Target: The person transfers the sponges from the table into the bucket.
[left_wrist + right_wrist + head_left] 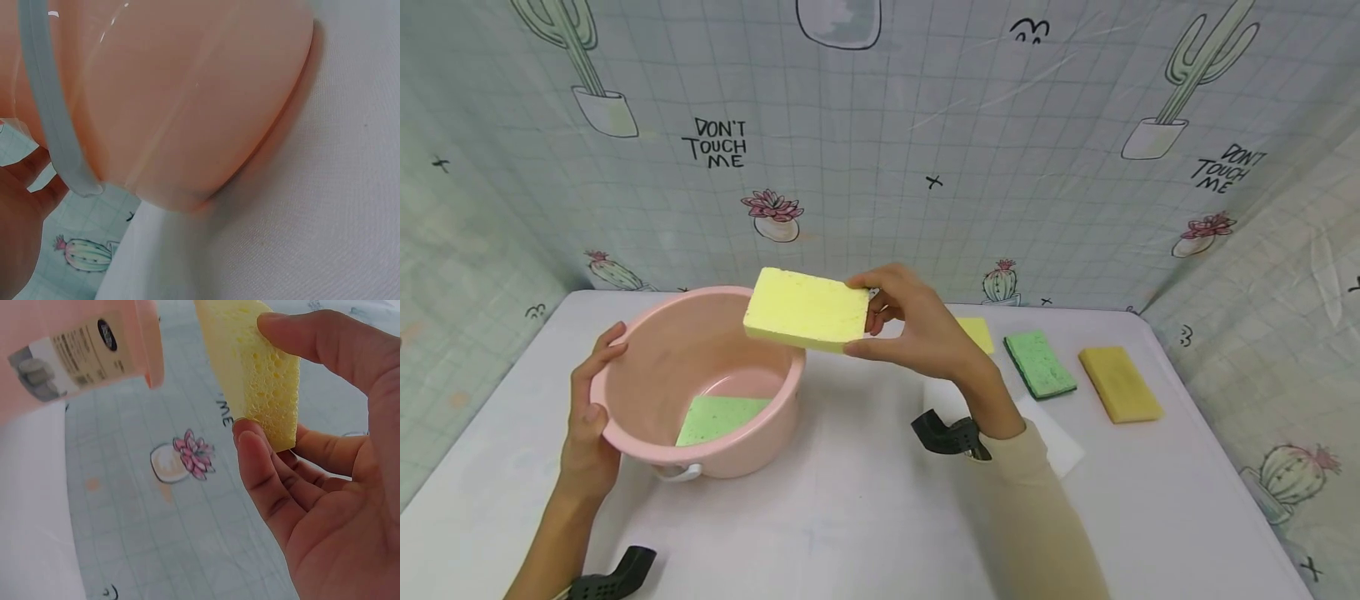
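Note:
My right hand (917,325) pinches a thick yellow sponge (806,309) by one end, thumb on one side and fingers on the other. In the head view the sponge overlaps the right rim of a pink bucket (775,433); its porous end (272,387) shows close up in the right wrist view. My left hand (589,417) grips the bucket's left rim, with the thumb at the near side. The bucket leans a little toward me, and a light green sponge (721,418) lies inside. Its pale handle (53,94) hangs down the outside.
On the right of the white table (850,533) lie a green sponge (1039,364) with a dark underside and a darker yellow sponge (1120,384). A yellow piece (976,334) and a white sheet (1051,433) are partly behind my right arm. A printed curtain (880,150) stands behind.

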The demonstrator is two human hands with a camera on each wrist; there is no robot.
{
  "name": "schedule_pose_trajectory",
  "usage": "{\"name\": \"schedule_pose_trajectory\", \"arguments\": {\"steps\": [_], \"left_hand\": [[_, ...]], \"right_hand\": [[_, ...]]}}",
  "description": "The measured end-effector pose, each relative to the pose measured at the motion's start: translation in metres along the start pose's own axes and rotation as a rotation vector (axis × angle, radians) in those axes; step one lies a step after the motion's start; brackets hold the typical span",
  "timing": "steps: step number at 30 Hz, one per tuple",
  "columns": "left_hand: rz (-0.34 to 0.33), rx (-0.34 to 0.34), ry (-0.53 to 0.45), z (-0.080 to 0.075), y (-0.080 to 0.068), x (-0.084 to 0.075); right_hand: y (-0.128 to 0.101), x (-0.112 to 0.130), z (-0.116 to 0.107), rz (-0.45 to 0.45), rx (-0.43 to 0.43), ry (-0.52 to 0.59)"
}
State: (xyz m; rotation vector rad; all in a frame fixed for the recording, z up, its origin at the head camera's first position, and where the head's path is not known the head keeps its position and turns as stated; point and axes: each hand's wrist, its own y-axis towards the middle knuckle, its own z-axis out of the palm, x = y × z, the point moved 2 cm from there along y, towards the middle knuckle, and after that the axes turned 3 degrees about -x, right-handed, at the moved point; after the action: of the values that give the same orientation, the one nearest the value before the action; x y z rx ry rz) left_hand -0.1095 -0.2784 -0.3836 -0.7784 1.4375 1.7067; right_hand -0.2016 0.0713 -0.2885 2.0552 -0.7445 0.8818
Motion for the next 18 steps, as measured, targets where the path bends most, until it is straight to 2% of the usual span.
{"name": "schedule_pose_trajectory", "arguments": {"steps": [12,18], "left_hand": [[0.027,0.012,0.018,-0.001,0.000,0.001],[0.017,0.000,0.023,-0.001,0.000,0.000]], "right_hand": [[0.016,0.014,0.038,-0.015,0.089,0.035],[0.026,0.019,0.054,0.011,0.149,-0.022]]}}
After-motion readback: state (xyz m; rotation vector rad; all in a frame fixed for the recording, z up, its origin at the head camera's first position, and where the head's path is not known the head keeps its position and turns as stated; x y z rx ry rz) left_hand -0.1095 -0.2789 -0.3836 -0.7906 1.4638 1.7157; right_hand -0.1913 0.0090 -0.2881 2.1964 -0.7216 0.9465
